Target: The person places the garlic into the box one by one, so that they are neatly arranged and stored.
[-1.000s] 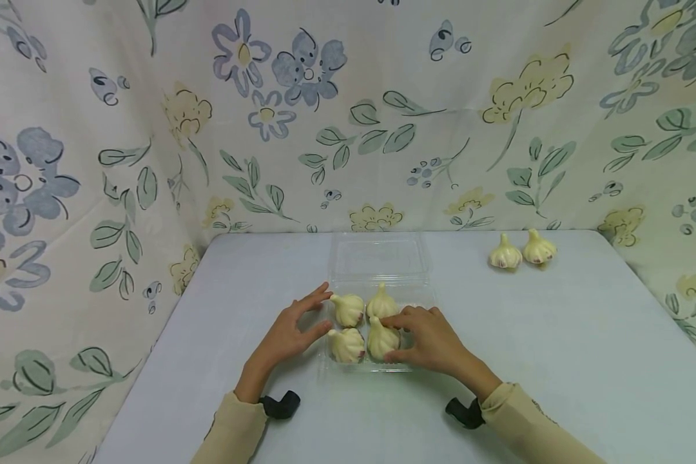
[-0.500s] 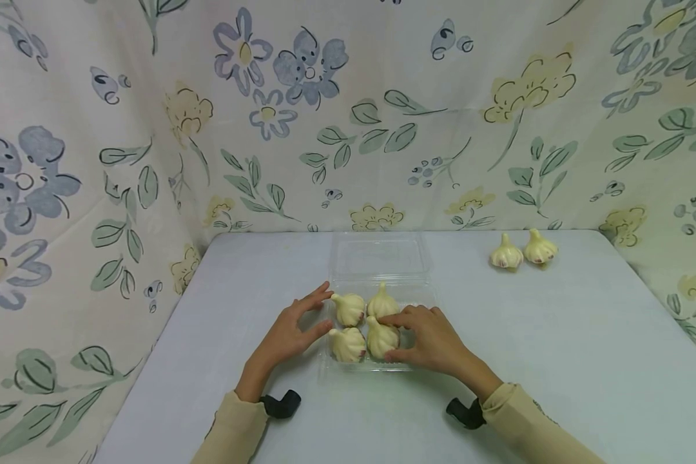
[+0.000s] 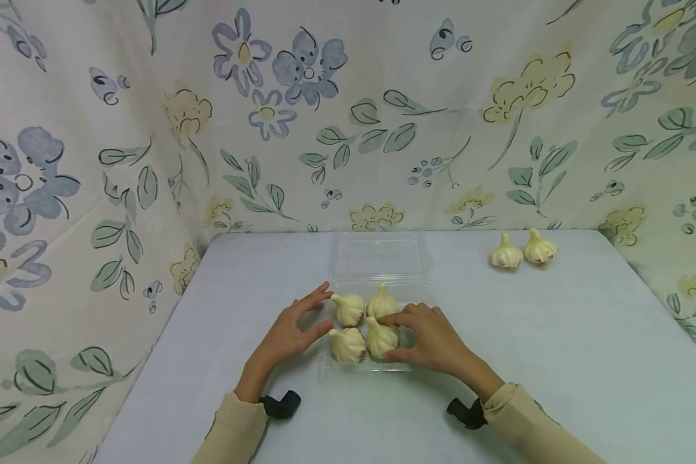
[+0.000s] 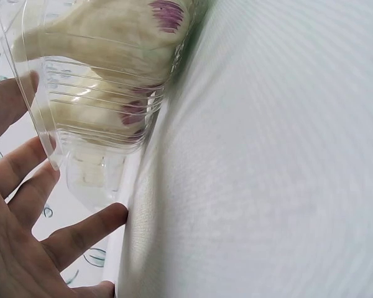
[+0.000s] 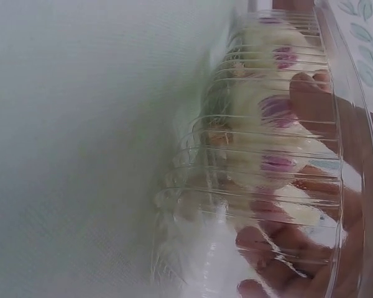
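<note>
A clear plastic clamshell box (image 3: 417,296) lies on the table with its lid (image 3: 379,254) folded back. Inside sit several garlic bulbs, two in a near row and two behind. My right hand (image 3: 432,338) reaches in from the right and holds the near right garlic bulb (image 3: 381,341) between thumb and index finger. Through the ribbed wall, the right wrist view shows the thumb (image 5: 311,105) against this bulb. At the box's left side is my left hand (image 3: 287,332), its spread fingertips right at the rim, beside the near left bulb (image 3: 347,346) and the far left bulb (image 3: 349,310).
Two more garlic bulbs stand close together at the back right: one on the left (image 3: 506,253), one on the right (image 3: 539,248). The table (image 3: 557,361) has a white cover. Floral cloth (image 3: 348,129) hangs behind it and along both sides.
</note>
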A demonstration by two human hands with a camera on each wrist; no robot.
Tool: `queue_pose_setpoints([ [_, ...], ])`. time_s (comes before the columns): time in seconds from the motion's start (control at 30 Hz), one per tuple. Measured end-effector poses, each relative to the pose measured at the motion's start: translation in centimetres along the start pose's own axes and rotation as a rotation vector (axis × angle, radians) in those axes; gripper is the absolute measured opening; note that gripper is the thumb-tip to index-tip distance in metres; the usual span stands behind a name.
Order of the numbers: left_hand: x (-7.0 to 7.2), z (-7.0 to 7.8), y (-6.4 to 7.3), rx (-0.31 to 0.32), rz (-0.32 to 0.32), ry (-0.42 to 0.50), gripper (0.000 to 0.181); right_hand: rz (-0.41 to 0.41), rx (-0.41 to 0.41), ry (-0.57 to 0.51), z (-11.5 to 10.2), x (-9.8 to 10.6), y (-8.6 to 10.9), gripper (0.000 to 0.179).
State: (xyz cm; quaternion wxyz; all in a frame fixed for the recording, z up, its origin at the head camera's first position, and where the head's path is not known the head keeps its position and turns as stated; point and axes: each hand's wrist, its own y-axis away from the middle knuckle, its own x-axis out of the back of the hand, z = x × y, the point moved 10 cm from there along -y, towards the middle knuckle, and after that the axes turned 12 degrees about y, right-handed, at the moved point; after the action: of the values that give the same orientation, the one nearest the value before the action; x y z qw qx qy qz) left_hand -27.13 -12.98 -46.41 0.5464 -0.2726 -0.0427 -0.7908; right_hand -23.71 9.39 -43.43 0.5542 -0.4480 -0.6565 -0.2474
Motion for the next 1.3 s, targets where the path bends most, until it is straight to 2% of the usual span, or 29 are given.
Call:
queue_pose_setpoints([
  [0.23, 0.0, 0.0, 0.0, 0.000, -0.001, -0.006, 0.057, 0.037, 0.006, -0.075, 0.2, 0.3, 0.0, 0.054],
  [0.47, -0.1, -0.1, 0.0, 0.007, -0.004, -0.001, 0.058, 0.124, 0.040, -0.188, 0.4, 0.9, 0.4, 0.050],
  [0.77, -0.1, 0.0, 0.0, 0.006, -0.004, -0.005, 0.058, 0.262, 0.014, -0.323, 1.1, 2.2, 0.9, 0.038],
  [1.3, -0.1, 0.0, 0.0, 0.008, -0.002, -0.013, 0.058, 0.478, -0.019, -0.282, 3.0, 3.8, 2.2, 0.029],
])
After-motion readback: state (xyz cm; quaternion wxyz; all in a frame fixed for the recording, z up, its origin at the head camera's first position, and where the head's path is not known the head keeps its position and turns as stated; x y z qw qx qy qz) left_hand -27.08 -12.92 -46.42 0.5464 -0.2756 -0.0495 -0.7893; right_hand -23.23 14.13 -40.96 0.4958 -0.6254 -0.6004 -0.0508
